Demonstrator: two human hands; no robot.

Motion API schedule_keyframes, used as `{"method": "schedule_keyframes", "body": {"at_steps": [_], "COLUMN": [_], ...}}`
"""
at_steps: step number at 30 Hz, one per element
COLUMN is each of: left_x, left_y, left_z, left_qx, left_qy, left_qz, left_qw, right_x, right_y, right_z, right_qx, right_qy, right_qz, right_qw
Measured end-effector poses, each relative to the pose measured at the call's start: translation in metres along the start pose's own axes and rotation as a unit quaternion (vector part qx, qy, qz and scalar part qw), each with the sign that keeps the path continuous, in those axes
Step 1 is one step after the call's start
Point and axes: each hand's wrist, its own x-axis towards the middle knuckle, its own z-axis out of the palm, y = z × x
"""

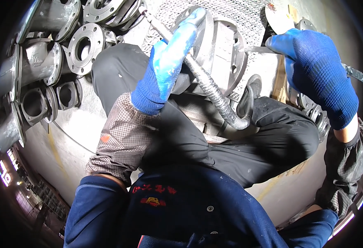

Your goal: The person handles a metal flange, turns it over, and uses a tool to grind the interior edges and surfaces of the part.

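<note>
My left hand (167, 66), in a blue glove, has its fingers stretched out over the near flange of a grey metal pipe fitting (223, 49). A silver-wrapped hose (208, 82) passes beneath this hand; its thin end points to the upper left, and the other end curves by my shin. The palm's contact with the hose is hidden. To the right of the fitting, my right hand (320, 70), also gloved in blue, is closed around a long flat metal bar tool (357, 75). The tool's narrow blade reaches left to the fitting's far flange.
Several grey flanged pipe fittings (86, 47) are stacked at the left. More flanged parts (315, 113) lie beside my right knee, near a wooden piece (280, 82). Behind the fitting is a patterned metal mesh surface (247, 10). My bent legs (231, 153) frame the work.
</note>
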Motion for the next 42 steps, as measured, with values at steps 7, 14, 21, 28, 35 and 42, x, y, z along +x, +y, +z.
{"method": "schedule_keyframes", "body": {"at_steps": [7, 14, 21, 28, 35, 42], "left_x": [0.003, 0.003, 0.001, -0.003, -0.009, 0.001], "left_y": [0.011, 0.011, 0.008, 0.0, -0.003, 0.012], "left_z": [0.004, 0.003, 0.006, -0.002, -0.006, -0.005], "left_qx": [0.001, 0.009, -0.053, -0.01, 0.097, 0.093], "left_qy": [0.04, 0.031, 0.035, 0.006, 0.045, 0.035], "left_qz": [-0.013, 0.008, -0.025, -0.013, 0.067, 0.045], "left_qw": [0.999, 0.999, 0.998, 1.0, 0.992, 0.994], "right_x": [0.016, 0.037, 0.006, -0.02, -0.02, 0.016], "right_y": [0.013, 0.005, 0.025, 0.032, -0.017, -0.044], "right_z": [0.023, 0.024, 0.034, 0.036, 0.053, 0.121], "right_qx": [-0.053, -0.036, 0.038, 0.075, 0.592, 0.672], "right_qy": [-0.027, -0.143, 0.022, 0.102, 0.226, 0.217], "right_qz": [0.041, 0.101, -0.085, 0.001, 0.387, 0.424], "right_qw": [0.997, 0.984, 0.995, 0.992, 0.67, 0.566]}}
